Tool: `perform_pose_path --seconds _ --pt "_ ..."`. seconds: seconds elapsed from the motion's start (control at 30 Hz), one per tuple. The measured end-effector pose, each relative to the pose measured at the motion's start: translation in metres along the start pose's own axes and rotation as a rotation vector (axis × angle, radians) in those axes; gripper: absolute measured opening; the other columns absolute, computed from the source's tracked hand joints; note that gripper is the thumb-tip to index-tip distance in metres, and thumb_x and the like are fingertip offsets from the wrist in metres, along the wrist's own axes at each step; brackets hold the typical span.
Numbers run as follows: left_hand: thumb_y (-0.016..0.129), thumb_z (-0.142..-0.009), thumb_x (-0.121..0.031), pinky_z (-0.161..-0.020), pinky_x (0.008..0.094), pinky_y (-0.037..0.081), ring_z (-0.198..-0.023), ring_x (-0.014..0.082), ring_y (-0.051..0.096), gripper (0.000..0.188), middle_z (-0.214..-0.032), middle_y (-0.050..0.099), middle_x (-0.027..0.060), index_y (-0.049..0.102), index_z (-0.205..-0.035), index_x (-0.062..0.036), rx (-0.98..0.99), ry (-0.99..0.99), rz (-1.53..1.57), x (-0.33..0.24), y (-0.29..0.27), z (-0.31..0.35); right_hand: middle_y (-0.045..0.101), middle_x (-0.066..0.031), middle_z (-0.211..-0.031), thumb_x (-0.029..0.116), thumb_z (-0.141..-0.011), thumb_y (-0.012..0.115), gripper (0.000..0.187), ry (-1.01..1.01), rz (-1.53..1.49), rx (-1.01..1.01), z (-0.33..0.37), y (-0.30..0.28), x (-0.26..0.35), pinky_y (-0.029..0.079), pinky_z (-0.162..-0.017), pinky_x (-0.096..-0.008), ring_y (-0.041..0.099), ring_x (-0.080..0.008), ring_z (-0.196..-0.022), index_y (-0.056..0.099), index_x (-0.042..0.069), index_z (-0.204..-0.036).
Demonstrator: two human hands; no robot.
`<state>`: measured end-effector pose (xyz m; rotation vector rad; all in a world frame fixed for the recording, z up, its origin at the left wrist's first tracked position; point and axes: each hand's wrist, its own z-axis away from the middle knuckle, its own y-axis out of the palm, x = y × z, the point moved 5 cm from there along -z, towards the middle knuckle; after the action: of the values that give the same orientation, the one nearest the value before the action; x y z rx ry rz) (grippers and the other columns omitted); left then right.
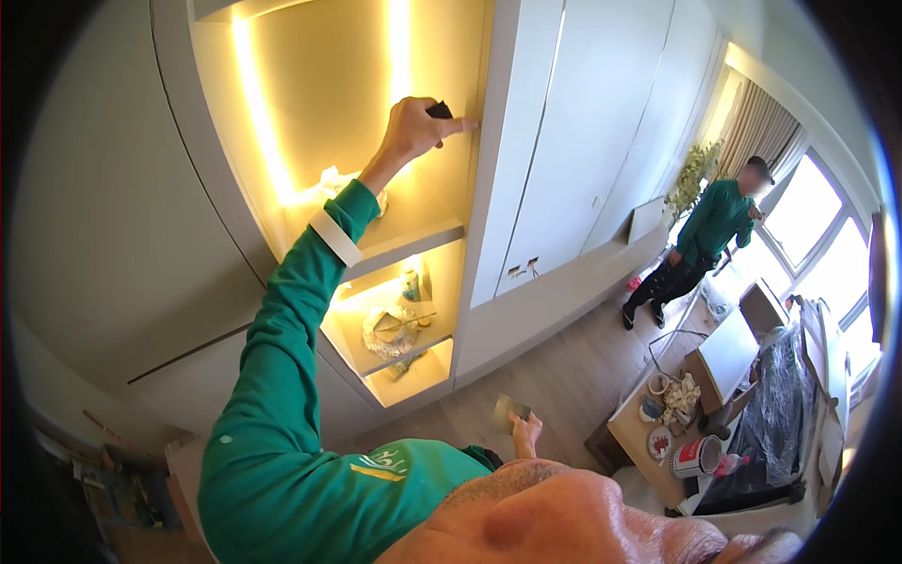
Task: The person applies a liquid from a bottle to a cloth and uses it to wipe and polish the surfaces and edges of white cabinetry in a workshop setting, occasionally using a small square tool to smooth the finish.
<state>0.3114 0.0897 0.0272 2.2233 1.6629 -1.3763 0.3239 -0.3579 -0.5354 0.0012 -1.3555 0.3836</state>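
My left hand (413,130) is raised into a lit wall niche, closed around a small black object (439,110) whose kind I cannot make out. Its index finger reaches out to the niche's right side panel (481,103). A pale ring like a roll of tape (335,238) circles my green left sleeve. Lower down, my right hand (528,434) grips a flat, thin-bladed putty scraper (508,412), held away from the cabinet above the floor. Behind my left wrist, a crumpled white thing (334,180) lies on the niche shelf.
Lower niches hold a jar (410,284) and crumpled plastic (390,331). White wall panels (601,122) with open socket holes run right. A co-worker in green (711,221) stands near the window. At lower right, a table (639,442) carries a paint can (695,457), tubs and rags beside plastic-wrapped furniture (772,404).
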Motion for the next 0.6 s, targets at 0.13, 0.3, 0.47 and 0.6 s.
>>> perform_pose_path --seconds 0.13,0.3,0.47,0.6 --pt "0.086 -0.078 -0.045 -0.053 0.0225 0.050 -0.059 0.0084 0.065 0.043 -0.067 0.067 0.0018 0.070 -0.076 -0.0046 -0.048 0.011 0.159 -0.047 -0.009 -0.027 0.077 -0.0080 -0.090 0.015 -0.078 0.076 0.030 -0.003 0.036 0.012 -0.009 -0.006 -0.007 0.053 -0.076 -0.0323 0.068 -0.0156 -0.081 0.076 0.002 -0.105" --pt "0.082 -0.083 -0.022 -0.051 0.0273 0.053 -0.057 0.0153 0.066 0.032 -0.068 0.068 0.0109 0.065 -0.076 0.0048 -0.080 0.239 0.063 -0.135 -0.041 -0.032 0.077 -0.0075 -0.091 0.015 -0.079 0.076 0.029 0.009 0.047 0.088 -0.008 0.014 -0.003 0.053 -0.077 -0.0324 0.068 -0.0153 -0.083 0.076 0.003 -0.105" --pt "0.081 -0.083 -0.018 -0.049 0.0284 0.052 -0.054 0.0157 0.064 0.026 -0.069 0.069 0.0105 0.065 -0.077 0.0017 -0.012 0.252 0.272 -0.071 0.017 -0.028 0.076 -0.0052 -0.090 0.014 -0.080 0.076 0.027 0.044 0.035 0.027 0.002 -0.001 -0.009 0.052 -0.078 -0.0312 0.066 -0.0133 -0.082 0.076 0.002 -0.104" --pt "0.079 -0.089 -0.022 -0.064 0.0249 0.052 -0.067 0.0085 0.064 0.022 -0.076 0.071 0.0026 0.072 -0.089 -0.0020 0.162 0.091 0.227 0.008 0.060 0.036 0.075 -0.0041 -0.091 0.012 -0.082 0.075 0.027 0.052 -0.046 0.069 0.000 0.004 -0.007 0.051 -0.078 -0.0295 0.063 -0.0118 -0.082 0.075 -0.001 -0.105"
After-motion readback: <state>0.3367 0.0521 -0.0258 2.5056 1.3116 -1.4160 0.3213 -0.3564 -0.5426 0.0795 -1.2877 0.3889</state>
